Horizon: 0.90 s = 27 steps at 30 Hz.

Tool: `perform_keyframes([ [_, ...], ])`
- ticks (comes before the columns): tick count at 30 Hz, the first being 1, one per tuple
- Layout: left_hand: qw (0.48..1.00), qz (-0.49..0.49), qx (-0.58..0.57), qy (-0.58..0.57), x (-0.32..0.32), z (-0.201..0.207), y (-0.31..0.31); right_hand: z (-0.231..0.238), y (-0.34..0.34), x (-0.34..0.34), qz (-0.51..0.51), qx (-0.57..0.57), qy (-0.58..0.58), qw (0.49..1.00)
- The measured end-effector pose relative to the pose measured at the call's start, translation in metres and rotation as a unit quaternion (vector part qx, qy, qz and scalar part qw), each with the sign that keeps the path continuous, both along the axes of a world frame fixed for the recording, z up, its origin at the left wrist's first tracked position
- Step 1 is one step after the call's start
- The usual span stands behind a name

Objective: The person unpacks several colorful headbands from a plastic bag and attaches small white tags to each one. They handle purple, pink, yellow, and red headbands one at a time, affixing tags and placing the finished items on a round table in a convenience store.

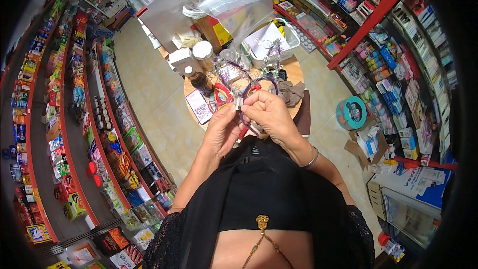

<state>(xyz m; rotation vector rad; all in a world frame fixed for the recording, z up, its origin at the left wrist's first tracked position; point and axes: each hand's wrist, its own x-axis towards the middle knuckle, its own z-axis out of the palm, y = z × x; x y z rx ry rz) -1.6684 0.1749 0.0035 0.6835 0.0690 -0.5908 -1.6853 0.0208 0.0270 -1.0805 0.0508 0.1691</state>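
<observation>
Close together over the round wooden table, both hands pinch a small silvery-white piece between them. My left hand grips it from the left with thumb and finger. From the right, my right hand holds it with fingertips pressed together. Red, purple and yellow cords lie just beyond and run under my hands. A dark purple loop with silvery tinsel stands behind them. What exactly the small piece is cannot be made out.
Left of my hands are a phone with a code on its screen, a brown bottle and a lidded jar. A crumpled brown cloth lies on the right. A teal round container stands on the floor. Stocked shelves flank the aisle.
</observation>
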Motion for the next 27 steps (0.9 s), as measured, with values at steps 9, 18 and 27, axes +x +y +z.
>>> perform_keyframes([
  [9, 0.999, 0.001, 0.035, -0.031, -0.001, 0.000, 0.000, -0.008, -0.001, -0.001, -0.003, 0.000, -0.012, 1.000],
  [18, 0.999, -0.004, -0.030, -0.012, -0.002, -0.005, -0.001, -0.001, 0.000, -0.001, 0.005, -0.014, -0.008, 1.000],
  [27, 0.985, -0.017, -0.154, 0.078, 0.000, -0.022, 0.006, 0.003, 0.001, -0.002, 0.036, -0.031, -0.015, 0.999],
])
